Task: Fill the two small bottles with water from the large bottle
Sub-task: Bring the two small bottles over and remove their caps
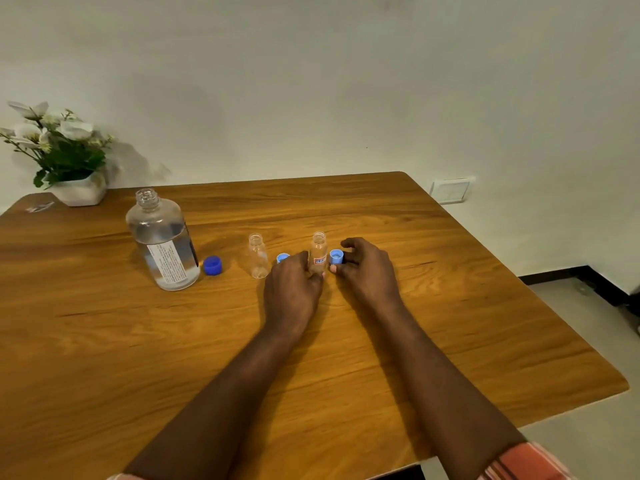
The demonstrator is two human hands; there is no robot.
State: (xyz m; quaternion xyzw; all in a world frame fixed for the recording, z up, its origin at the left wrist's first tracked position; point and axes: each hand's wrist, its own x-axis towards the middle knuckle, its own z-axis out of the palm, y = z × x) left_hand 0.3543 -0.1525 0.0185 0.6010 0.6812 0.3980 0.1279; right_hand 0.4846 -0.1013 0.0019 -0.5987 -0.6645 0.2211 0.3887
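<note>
1. Wooden table (450, 306): large bottle (162, 244) stands uncapped near left edge, ready to pour.
2. Plain small bottle (258, 258) sits mid-surface, open.
3. Left hand (292, 282) grips labelled small bottle (319, 252), steadying it; right hand (367, 268) pinches light-blue cap (336, 257) beside it.

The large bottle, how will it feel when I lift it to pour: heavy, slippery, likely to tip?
The large bottle looks over half full, so probably heavy, with water that shifts. Its neck is open, dark blue cap beside it, so a quick tilt may spill. The wide base likely keeps it steady; the smooth clear wall could be slippery.
</note>
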